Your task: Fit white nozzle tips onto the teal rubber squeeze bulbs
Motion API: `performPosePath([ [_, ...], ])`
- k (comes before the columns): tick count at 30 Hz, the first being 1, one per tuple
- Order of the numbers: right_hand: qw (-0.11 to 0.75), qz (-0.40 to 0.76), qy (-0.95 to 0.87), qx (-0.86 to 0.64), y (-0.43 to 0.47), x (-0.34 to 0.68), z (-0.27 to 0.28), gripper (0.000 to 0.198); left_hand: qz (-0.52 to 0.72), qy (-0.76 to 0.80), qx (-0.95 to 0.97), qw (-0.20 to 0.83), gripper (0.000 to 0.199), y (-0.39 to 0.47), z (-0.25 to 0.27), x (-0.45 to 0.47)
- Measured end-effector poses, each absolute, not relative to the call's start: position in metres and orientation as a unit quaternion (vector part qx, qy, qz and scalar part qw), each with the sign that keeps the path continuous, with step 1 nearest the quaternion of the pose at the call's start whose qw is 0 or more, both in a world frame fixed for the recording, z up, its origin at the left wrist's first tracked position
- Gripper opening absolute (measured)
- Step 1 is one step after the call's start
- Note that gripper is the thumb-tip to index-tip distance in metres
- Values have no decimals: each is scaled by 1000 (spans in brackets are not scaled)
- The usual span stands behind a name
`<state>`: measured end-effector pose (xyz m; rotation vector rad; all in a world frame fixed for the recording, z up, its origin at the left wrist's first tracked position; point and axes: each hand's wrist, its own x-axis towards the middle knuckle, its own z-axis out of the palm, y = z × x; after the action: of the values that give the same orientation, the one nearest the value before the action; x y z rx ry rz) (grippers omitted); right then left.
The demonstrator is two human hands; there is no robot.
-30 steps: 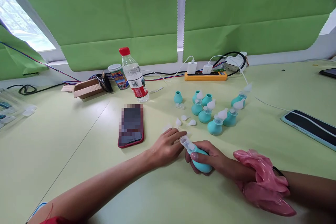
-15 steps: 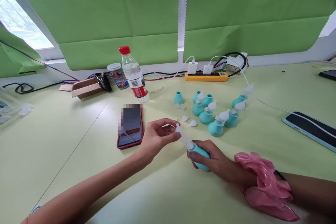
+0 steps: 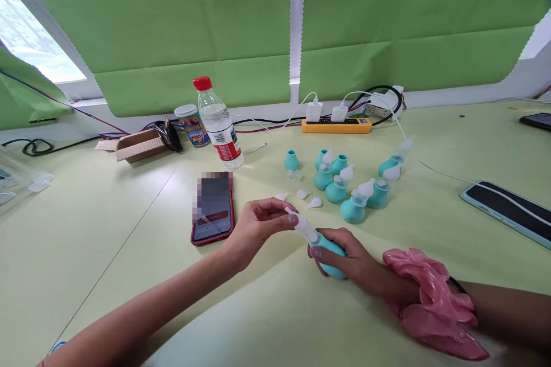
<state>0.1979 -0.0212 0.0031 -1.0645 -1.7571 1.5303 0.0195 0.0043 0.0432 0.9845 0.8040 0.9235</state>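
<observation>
My right hand (image 3: 344,258) grips a teal rubber bulb (image 3: 329,252) low over the table, its clear neck pointing up and left. My left hand (image 3: 258,226) pinches a small white silicone tip (image 3: 297,219) seated on that neck. Just beyond lie loose white tips (image 3: 313,203) and a clear tube piece (image 3: 295,175). Farther back stand several teal bulbs (image 3: 353,206), some with white tips fitted, some bare. A pink scrunchie (image 3: 430,298) sits on my right wrist.
A red-cased phone (image 3: 213,206) lies left of my left hand. Behind are a water bottle (image 3: 217,123), a small can (image 3: 190,125), a cardboard box (image 3: 138,146) and an orange power strip (image 3: 336,124) with cables. A tablet (image 3: 508,209) lies at right.
My left hand lifted off the table with a white tip and brought it onto the neck of the bulb. My right hand stayed on the bulb.
</observation>
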Motion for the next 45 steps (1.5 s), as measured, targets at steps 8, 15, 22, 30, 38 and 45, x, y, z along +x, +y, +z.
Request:
performPosePath([
  [8,289,575,-657,-393,-21,198,2,36,406,373,458,697,18,4,40,18],
  [15,296,585,-634,-410,-22,197,4,37,442,390,452,670,20,-2,32,25],
  [22,293,577,-648,-402,-21,197,4,40,439,415,465,647,23,-3,34,26],
  [30,296,583,-646,-394,-20,198,2,39,436,403,467,655,21,-4,33,28],
  [38,303,535,-689,-384,-23,198,6,36,423,369,492,665,18,-6,35,28],
  [45,336,569,-673,-332,-23,196,3,30,425,356,569,607,23,-11,50,26],
])
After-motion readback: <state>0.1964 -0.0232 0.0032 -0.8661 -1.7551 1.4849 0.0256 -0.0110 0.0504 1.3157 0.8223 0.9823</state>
